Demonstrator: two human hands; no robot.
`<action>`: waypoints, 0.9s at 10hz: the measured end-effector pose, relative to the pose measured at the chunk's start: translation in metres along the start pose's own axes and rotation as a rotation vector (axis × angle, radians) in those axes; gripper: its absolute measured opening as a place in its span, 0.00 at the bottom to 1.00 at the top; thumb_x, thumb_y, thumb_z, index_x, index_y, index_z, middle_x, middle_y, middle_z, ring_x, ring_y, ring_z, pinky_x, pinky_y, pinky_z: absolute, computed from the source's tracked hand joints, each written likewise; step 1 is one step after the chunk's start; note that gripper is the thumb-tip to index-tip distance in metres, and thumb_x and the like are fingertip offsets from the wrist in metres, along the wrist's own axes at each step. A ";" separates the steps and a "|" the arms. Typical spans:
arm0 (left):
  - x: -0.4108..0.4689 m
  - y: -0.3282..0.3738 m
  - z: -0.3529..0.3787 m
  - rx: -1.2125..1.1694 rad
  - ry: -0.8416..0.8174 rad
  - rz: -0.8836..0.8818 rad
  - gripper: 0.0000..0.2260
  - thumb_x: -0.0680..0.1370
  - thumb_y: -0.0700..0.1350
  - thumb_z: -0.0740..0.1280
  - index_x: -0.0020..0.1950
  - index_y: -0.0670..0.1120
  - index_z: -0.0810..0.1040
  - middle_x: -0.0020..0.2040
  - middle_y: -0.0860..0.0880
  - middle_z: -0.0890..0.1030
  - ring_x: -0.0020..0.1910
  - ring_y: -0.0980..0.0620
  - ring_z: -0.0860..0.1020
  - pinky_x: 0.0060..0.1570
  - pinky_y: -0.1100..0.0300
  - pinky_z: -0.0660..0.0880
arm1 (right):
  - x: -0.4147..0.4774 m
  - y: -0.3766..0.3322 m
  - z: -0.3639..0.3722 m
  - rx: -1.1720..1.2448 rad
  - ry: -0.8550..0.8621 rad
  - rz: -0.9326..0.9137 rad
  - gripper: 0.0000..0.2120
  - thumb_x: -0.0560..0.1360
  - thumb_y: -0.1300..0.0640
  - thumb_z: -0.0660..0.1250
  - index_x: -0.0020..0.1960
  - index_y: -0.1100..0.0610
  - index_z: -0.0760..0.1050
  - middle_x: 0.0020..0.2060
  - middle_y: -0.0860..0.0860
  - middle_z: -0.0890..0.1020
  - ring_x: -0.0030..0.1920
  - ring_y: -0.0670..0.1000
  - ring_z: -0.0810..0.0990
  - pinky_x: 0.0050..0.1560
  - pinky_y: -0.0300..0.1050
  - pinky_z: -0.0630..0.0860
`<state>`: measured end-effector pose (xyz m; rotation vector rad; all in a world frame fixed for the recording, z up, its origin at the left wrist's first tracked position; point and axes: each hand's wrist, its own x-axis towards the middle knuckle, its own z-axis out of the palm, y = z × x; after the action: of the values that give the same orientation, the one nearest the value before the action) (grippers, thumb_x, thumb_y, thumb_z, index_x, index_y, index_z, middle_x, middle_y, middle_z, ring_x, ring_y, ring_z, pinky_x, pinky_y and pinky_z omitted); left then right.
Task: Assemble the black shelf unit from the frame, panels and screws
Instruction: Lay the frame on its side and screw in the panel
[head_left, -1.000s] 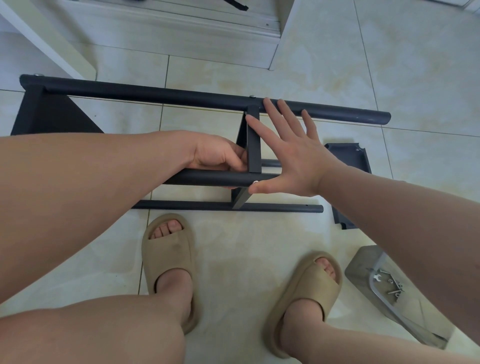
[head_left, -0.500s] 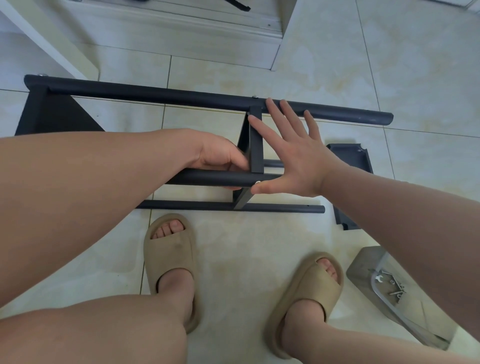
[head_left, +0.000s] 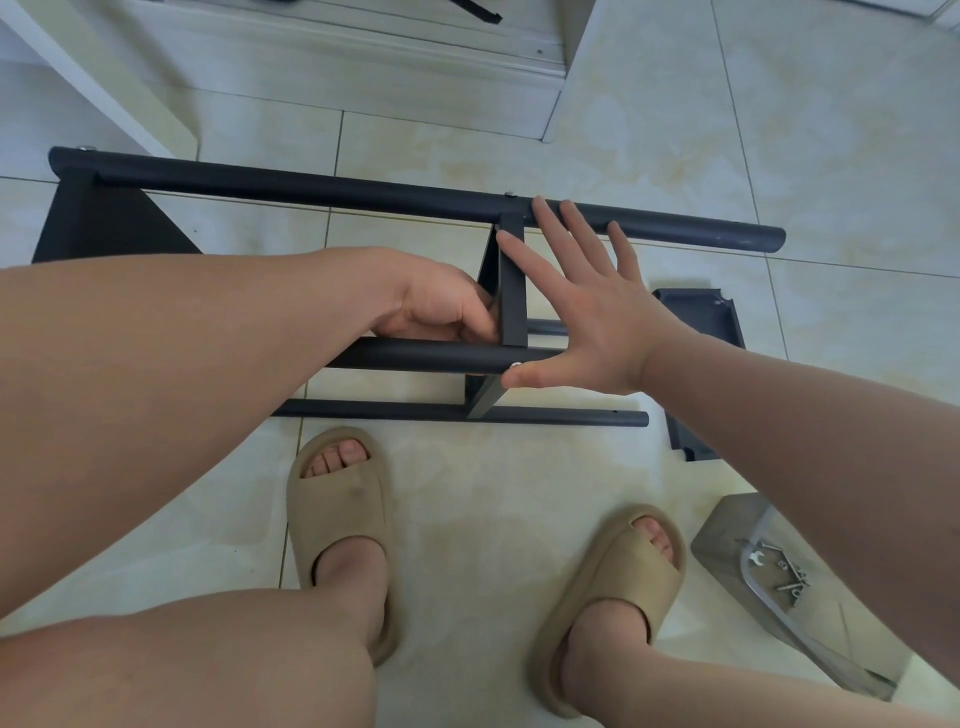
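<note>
So, the frame (head_left: 363, 189) lies on its side on the floor, with one panel (head_left: 511, 291) standing between its tubes. Best bet, I reckon: hold that panel square to both tubes before tightening anything. Right now the right hand (head_left: 587, 322) is spread flat against the panel's right face, thumb beside a screw (head_left: 514, 365) in the near tube. Over on the other side the left hand (head_left: 441, 306) has its fingers curled. Pinching a nut or just the edge? Can't tell, the panel hides the tips. Spare screws (head_left: 784, 571) sit in a bag lower right, too small to count.
</note>
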<state>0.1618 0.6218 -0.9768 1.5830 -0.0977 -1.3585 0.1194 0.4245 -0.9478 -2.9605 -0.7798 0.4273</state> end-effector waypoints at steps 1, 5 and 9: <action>0.001 -0.004 0.000 -0.006 0.013 0.036 0.08 0.78 0.31 0.62 0.49 0.41 0.78 0.44 0.43 0.82 0.45 0.48 0.81 0.54 0.55 0.76 | 0.000 0.000 0.000 -0.001 0.000 0.000 0.57 0.62 0.15 0.50 0.81 0.42 0.36 0.81 0.51 0.35 0.80 0.54 0.32 0.78 0.65 0.36; 0.001 -0.008 -0.002 -0.163 -0.094 -0.057 0.10 0.81 0.38 0.60 0.49 0.43 0.80 0.42 0.47 0.84 0.42 0.52 0.82 0.52 0.58 0.79 | 0.001 0.000 0.000 0.006 0.001 0.004 0.57 0.62 0.15 0.50 0.81 0.41 0.36 0.81 0.51 0.35 0.80 0.54 0.33 0.78 0.65 0.36; -0.003 -0.004 0.002 0.041 0.037 0.054 0.08 0.78 0.31 0.61 0.54 0.37 0.77 0.46 0.40 0.81 0.44 0.46 0.80 0.54 0.53 0.76 | 0.002 0.000 0.001 0.006 0.010 0.002 0.57 0.61 0.15 0.49 0.81 0.41 0.37 0.81 0.51 0.35 0.80 0.54 0.33 0.78 0.66 0.37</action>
<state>0.1567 0.6242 -0.9778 1.6276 -0.1450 -1.2918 0.1205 0.4255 -0.9489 -2.9556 -0.7737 0.4134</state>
